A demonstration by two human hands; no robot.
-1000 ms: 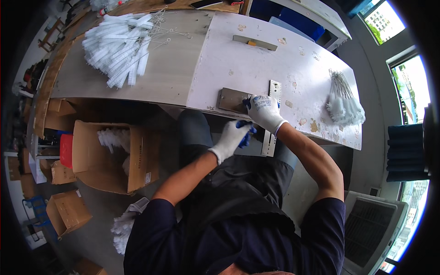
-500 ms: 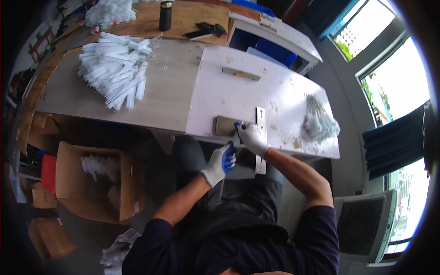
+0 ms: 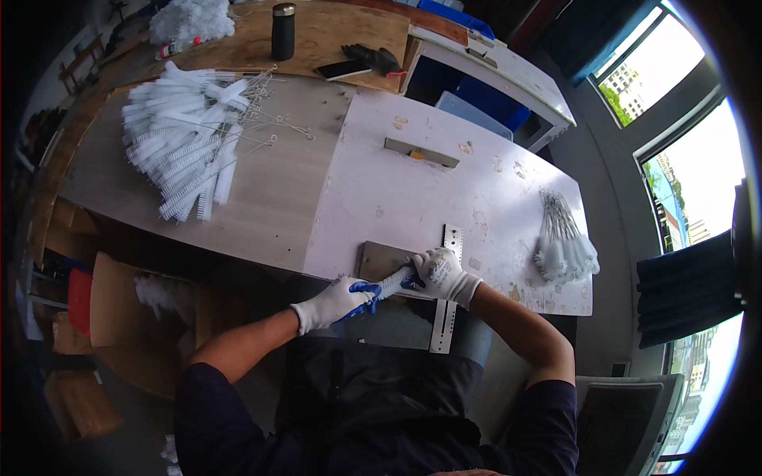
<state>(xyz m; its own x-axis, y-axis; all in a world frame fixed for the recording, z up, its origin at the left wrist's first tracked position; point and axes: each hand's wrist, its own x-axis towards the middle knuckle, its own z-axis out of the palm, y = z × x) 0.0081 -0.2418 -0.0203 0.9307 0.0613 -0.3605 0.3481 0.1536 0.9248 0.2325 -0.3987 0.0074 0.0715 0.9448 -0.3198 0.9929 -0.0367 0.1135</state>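
Observation:
A white-bristled tube brush (image 3: 393,283) spans the gap between my two gloved hands at the table's front edge. My left hand (image 3: 337,304), in a white glove with blue palm, is closed around one end. My right hand (image 3: 442,274), gloved alike, pinches the other end next to a flat grey metal block (image 3: 382,259). Under and beside the right hand runs a perforated metal strip (image 3: 452,236), which sticks out past the front edge. My fingers hide the brush's ends.
Many white brushes with looped wire handles (image 3: 182,139) lie piled at the left. A smaller brush bundle (image 3: 567,250) rests at the right edge. Farther back are a metal bar (image 3: 421,152), a black bottle (image 3: 283,33) and a phone (image 3: 343,70). A cardboard box (image 3: 119,317) stands lower left.
My left hand has moved left and turned more level, and the brush now shows stretched between both hands. The right hand stays by the metal block. The whole view has shifted slightly.

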